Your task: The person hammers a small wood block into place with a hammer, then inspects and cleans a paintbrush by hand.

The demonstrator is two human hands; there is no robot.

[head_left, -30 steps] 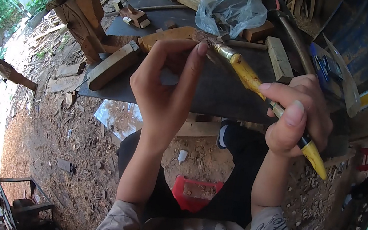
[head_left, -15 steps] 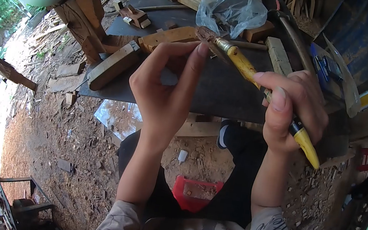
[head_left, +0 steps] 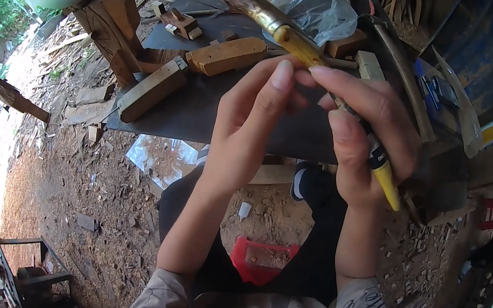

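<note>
Dark surface [head_left: 214, 117] behind, a yellow-handled tool [head_left: 295, 41] slants from upper left to lower right. The right hand [head_left: 366, 140] wraps its lower half in a closed grip. The left hand [head_left: 250, 129] touches it just above, grip unclear.

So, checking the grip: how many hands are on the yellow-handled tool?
2. The right hand wraps the yellow-handled tool at mid-handle. The left hand meets it with its fingertips just above, toward the metal collar. How firmly the left hand grips is hidden.

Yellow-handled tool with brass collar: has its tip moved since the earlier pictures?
Yes. The yellow-handled tool swung its tip up and left, past the tan wooden block.
</note>
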